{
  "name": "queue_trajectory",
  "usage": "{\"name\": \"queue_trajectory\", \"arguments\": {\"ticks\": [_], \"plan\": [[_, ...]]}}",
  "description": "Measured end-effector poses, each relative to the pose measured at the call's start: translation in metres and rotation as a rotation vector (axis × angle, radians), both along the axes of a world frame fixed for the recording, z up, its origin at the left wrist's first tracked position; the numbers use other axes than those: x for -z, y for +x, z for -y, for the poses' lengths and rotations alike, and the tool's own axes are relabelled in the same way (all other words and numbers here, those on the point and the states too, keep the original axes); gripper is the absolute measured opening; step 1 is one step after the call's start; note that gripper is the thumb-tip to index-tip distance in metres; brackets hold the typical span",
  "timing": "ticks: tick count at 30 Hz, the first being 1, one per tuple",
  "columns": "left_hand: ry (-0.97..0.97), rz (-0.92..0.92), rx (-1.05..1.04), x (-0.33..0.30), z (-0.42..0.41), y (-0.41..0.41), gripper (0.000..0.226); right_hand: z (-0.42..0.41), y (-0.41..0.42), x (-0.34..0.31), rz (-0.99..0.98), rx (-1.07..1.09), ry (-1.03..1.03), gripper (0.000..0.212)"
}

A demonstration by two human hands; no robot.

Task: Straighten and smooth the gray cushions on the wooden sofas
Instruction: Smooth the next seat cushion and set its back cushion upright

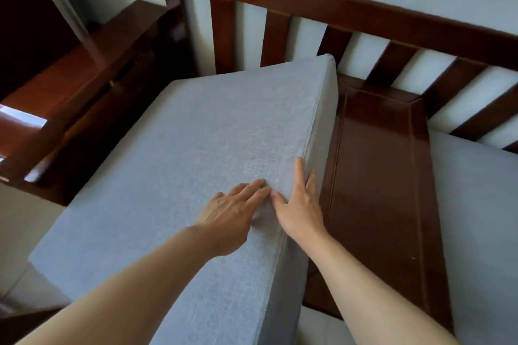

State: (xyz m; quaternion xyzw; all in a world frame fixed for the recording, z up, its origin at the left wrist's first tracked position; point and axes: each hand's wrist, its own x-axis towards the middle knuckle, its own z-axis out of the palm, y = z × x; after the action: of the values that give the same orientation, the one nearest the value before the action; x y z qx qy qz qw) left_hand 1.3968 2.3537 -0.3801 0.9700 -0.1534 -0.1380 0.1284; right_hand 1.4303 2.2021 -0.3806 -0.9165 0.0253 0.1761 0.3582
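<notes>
A thick gray cushion (196, 154) lies askew across the left end of a dark wooden sofa (375, 176), its near corner overhanging the seat. My left hand (232, 210) rests flat on the cushion's top, fingers straight and pointing right. My right hand (298, 204) lies along the cushion's right edge seam, fingers straight, thumb on the top face; the fingertips of both hands nearly meet. A second gray cushion (476, 204) sits on the seat at the right, apart from the first.
The bare wooden seat panel shows between the two cushions. A slatted wooden backrest (308, 0) runs along the pale wall behind. The sofa's armrest (92, 109) is at the left, with a dark wooden table or shelf (84, 59) beyond it. Pale floor (25, 221) lies below left.
</notes>
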Motion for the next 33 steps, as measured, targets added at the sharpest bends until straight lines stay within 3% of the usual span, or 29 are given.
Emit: {"name": "queue_trajectory", "arguments": {"ticks": [5, 11, 21, 26, 33], "plan": [[-0.019, 0.016, 0.098, -0.001, -0.005, 0.059, 0.064, -0.023, 0.004, 0.011, 0.082, 0.197, 0.007, 0.095], [-0.06, 0.106, 0.27, 0.01, -0.003, 0.109, 0.059, -0.034, 0.015, 0.018, 0.174, 0.374, -0.014, 0.074], [-0.173, 0.205, 0.558, 0.022, 0.004, 0.175, 0.051, -0.054, 0.031, 0.009, 0.133, 0.542, -0.349, 0.057], [-0.129, 0.171, 0.707, 0.019, 0.002, 0.189, 0.049, -0.076, 0.034, 0.018, 0.177, 0.705, -0.634, 0.05], [-0.183, 0.362, 0.901, 0.021, 0.044, 0.235, 0.05, -0.08, 0.032, 0.011, 0.009, 0.87, -0.682, 0.054]]}}
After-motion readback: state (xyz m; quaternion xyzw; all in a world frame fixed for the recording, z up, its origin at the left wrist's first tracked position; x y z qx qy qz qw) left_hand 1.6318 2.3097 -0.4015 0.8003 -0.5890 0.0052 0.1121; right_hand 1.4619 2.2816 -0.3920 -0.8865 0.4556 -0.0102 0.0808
